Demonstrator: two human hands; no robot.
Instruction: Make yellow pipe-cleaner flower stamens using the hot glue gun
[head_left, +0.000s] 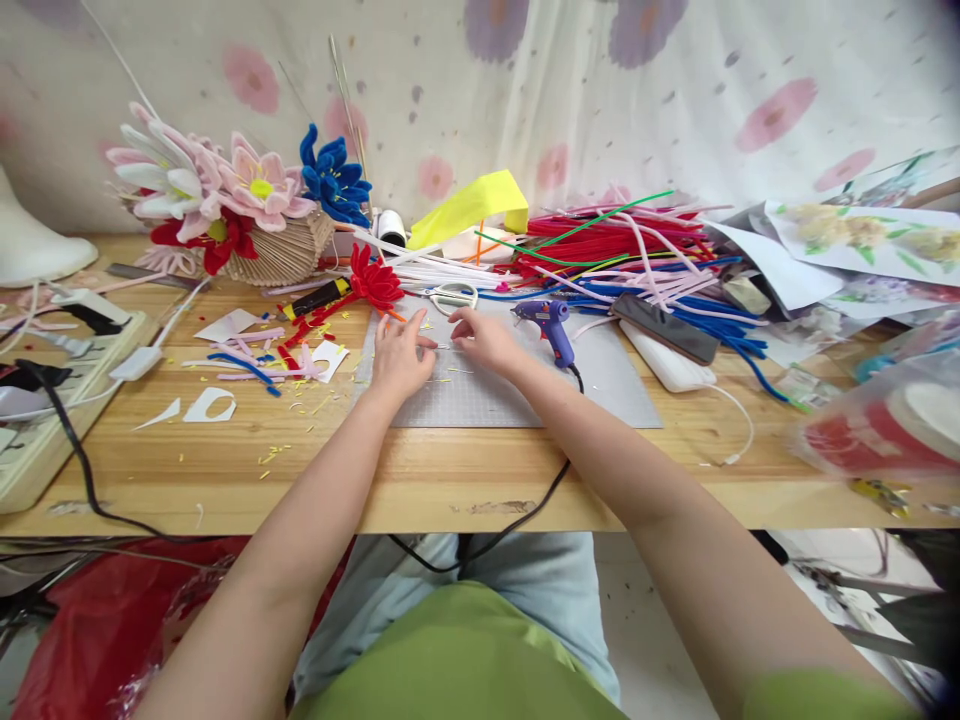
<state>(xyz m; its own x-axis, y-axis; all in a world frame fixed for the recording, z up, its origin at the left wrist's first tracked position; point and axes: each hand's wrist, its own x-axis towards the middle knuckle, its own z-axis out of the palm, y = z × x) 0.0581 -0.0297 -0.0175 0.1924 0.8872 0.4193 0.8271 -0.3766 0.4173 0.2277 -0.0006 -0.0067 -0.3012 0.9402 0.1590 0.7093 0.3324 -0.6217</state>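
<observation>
My left hand (403, 352) is over the left part of a grey cutting mat (495, 400), fingers apart, beside a red pipe-cleaner flower (374, 279) with an orange stem. My right hand (484, 340) is just to its right, fingers curled together; whether something small is pinched there is too small to tell. Scissors with pale handles (454, 297) lie right behind the hands. A purple glue gun (553, 328) rests on the mat, to the right of my right hand. Small yellow and white scraps are scattered on the mat between and below the hands.
Finished flowers (259, 188) stand at the back left, near a power strip (90, 400). Bundled pipe cleaners (622, 245) and a dark phone (667, 328) lie at the back right. A bagged red cup (885, 430) is far right. The glue gun's black cord crosses the front edge.
</observation>
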